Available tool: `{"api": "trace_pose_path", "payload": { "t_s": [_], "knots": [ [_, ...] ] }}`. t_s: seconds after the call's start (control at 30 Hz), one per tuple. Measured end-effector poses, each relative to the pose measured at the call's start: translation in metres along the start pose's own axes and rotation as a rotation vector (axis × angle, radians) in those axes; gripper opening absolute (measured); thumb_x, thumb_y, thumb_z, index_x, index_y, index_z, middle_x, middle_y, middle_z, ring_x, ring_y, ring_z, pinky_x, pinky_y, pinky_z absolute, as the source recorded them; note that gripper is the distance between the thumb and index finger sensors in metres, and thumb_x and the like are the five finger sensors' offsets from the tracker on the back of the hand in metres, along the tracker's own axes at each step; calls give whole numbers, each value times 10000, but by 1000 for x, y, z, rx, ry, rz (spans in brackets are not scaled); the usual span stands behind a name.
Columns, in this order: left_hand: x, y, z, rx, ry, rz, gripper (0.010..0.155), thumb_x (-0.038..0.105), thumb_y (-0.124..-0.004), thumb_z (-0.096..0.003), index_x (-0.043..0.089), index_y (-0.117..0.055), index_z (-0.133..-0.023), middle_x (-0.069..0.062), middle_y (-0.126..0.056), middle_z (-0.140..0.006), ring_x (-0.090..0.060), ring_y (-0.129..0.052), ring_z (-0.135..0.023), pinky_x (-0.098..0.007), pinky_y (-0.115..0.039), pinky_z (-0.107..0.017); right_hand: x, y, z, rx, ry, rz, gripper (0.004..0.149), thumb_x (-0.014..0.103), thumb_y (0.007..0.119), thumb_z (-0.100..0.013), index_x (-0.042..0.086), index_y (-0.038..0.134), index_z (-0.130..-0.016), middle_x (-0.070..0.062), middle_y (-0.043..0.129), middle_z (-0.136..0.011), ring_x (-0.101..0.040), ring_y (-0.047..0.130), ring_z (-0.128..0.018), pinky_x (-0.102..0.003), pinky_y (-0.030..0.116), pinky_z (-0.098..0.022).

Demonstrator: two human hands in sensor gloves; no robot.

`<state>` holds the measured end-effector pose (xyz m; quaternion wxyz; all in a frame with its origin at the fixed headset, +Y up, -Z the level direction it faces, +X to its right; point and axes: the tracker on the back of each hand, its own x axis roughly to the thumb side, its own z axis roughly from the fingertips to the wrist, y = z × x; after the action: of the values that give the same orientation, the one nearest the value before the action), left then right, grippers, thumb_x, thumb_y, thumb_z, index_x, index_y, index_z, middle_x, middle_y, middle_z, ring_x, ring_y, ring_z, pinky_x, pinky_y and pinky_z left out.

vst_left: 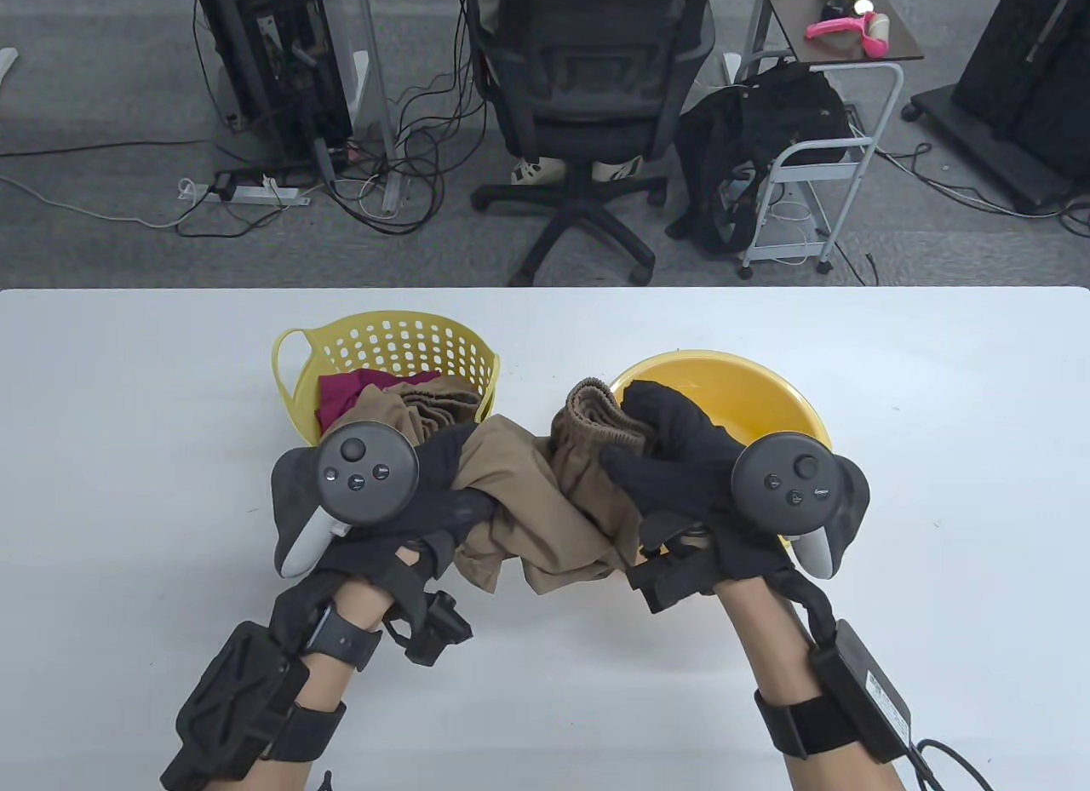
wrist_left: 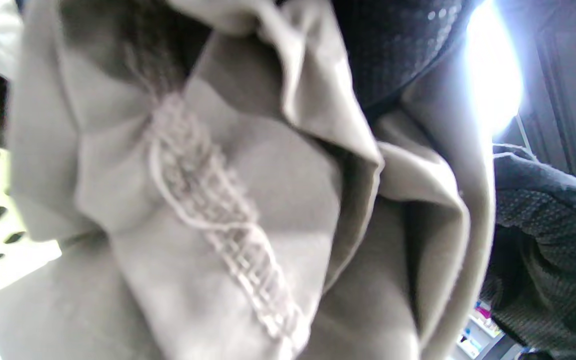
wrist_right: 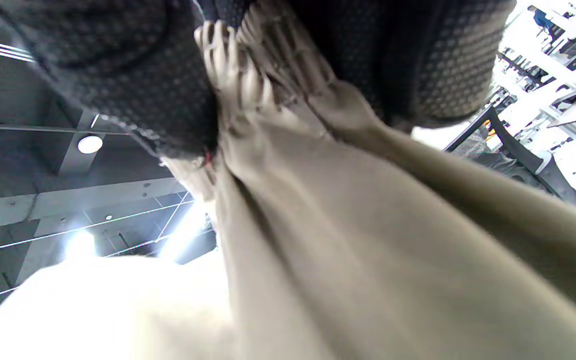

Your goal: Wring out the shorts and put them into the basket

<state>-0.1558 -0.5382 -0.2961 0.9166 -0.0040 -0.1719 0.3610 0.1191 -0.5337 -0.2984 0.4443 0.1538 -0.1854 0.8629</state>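
Tan shorts (vst_left: 536, 501) are bunched and stretched between both hands above the white table (vst_left: 136, 450). My left hand (vst_left: 443, 493) grips the left end, close to the yellow perforated basket (vst_left: 400, 348). My right hand (vst_left: 664, 459) grips the ribbed waistband end, in front of the yellow bowl (vst_left: 741, 391). In the left wrist view the tan fabric (wrist_left: 248, 210) with a stitched seam fills the frame. In the right wrist view gloved fingers (wrist_right: 133, 75) clamp the ribbed waistband (wrist_right: 248, 75), and the cloth (wrist_right: 368, 250) runs down from it.
The basket holds a dark red garment (vst_left: 353, 395) and more tan cloth (vst_left: 430, 404). Beyond the table's far edge stand an office chair (vst_left: 588, 101), a white cart (vst_left: 817, 161) with a black bag, and cables on the floor.
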Motion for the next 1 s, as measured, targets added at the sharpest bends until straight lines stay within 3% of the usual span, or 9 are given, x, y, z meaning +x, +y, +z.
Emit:
{"api": "trace_pose_path", "payload": {
  "t_s": [0.3, 0.47, 0.67, 0.77, 0.87, 1.0],
  "knots": [
    [5, -15, -5, 44, 5, 88, 605, 343, -857, -551, 58, -614, -1027, -229, -846, -892, -508, -923, -756, -699, -696, -528, 1, 8, 1, 26, 19, -50, 614, 389, 931, -483, 53, 693, -939, -213, 826, -841, -384, 994, -621, -438, 903, -469],
    [6, -22, -6, 35, -26, 137, 641, 369, -778, -585, 70, -486, -1071, -385, -594, -1077, -629, -787, -883, -729, -651, -557, 1, 12, 1, 21, 27, -79, 613, 393, 930, -484, 48, 700, -935, -214, 833, -834, -379, 1005, -614, -429, 914, -462],
    [4, -27, -6, -12, -133, 272, 726, 382, -713, -607, 28, -326, -1108, -432, -382, -1143, -711, -588, -982, -750, -559, -610, 2, 15, 1, 11, 45, -141, 607, 393, 924, -488, 41, 706, -932, -221, 840, -828, -379, 1015, -605, -423, 926, -453],
    [5, -29, -5, -19, -194, 304, 788, 407, -675, -616, 12, -221, -1124, -441, -279, -1158, -728, -494, -1012, -762, -503, -634, 1, 16, 1, 11, 62, -192, 607, 392, 925, -488, 40, 706, -932, -223, 840, -828, -379, 1016, -604, -424, 926, -452],
    [5, -31, -4, -94, -281, 373, 903, 488, -650, -612, -15, -100, -1121, -456, -184, -1158, -763, -371, -1021, -782, -431, -642, 1, 16, 0, 10, 68, -203, 607, 392, 927, -487, 41, 708, -931, -220, 841, -828, -379, 1018, -604, -421, 929, -451],
    [7, -30, -3, -97, -296, 318, 1124, 528, -817, -549, -17, 1, -1092, -443, -141, -1160, -764, -351, -1025, -784, -425, -649, 1, 17, -1, 29, 60, -246, 603, 393, 927, -488, 44, 711, -929, -218, 844, -828, -379, 1019, -605, -421, 930, -452]
  ]
}}
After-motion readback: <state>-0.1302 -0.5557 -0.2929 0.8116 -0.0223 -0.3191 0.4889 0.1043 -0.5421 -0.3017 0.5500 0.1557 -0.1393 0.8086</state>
